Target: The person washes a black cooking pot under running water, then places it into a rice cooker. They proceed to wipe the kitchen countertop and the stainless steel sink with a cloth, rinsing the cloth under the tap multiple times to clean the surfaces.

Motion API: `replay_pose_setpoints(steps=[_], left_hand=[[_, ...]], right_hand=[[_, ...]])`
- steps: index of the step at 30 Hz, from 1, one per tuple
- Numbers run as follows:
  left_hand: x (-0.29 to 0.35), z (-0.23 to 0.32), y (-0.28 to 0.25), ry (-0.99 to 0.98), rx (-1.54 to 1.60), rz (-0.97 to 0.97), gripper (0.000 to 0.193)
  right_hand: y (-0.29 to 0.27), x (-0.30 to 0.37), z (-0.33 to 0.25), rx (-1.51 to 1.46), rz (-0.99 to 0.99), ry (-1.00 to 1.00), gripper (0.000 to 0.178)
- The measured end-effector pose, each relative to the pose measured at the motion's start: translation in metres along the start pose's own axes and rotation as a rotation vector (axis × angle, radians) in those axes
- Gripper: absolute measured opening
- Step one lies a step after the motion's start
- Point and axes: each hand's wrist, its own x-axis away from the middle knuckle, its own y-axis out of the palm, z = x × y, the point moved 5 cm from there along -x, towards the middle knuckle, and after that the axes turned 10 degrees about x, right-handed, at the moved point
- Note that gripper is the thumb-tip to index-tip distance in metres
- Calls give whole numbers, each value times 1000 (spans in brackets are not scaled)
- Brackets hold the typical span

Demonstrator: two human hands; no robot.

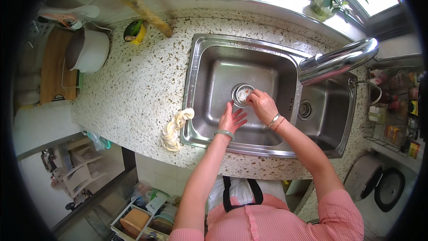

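In the large left basin of the steel double sink (pixel 209 120), a round sink strainer (pixel 244 93) holds pale food scraps with some orange bits. It shows over the drain opening; I cannot tell whether it is lifted. My right hand (pixel 263 105) has its fingers closed at the strainer's right rim. Just nearer to me, my left hand (pixel 231 119) is open, palm turned up and fingers spread, with nothing in it. A twisted cream cloth (pixel 173 131) lies on the counter at the sink's left edge.
A chrome faucet (pixel 341 60) arches over the divider and the smaller right basin. On the speckled counter (pixel 133 80) stand a white pot (pixel 95 50) and a yellow cup (pixel 137 33). A plant in a glass jar (pixel 322 8) is on the sill. Bottles fill a rack (pixel 394 107) at right.
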Motion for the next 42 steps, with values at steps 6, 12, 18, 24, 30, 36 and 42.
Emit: replay_pose_setpoints(steps=[6, 12, 18, 24, 30, 36, 42], left_hand=[[24, 41, 53, -58, 27, -421, 71], [78, 114, 52, 38, 232, -658, 64], [149, 233, -57, 174, 490, -657, 57], [234, 361, -259, 451, 541, -343, 58], [292, 469, -470, 635, 555, -216, 50], [279, 510, -609, 691, 451, 89, 45], [256, 525, -612, 729, 244, 294, 46]], right_hand=[[-92, -24, -67, 85, -54, -197, 5], [-110, -57, -158, 175, -29, -375, 9], [-76, -107, -309, -235, 53, -444, 25], [50, -147, -472, -681, -64, -337, 14], [225, -175, -617, -809, -319, -184, 28], [318, -198, -685, -455, -379, -172, 62], [345, -206, -681, -505, -314, -67, 39]])
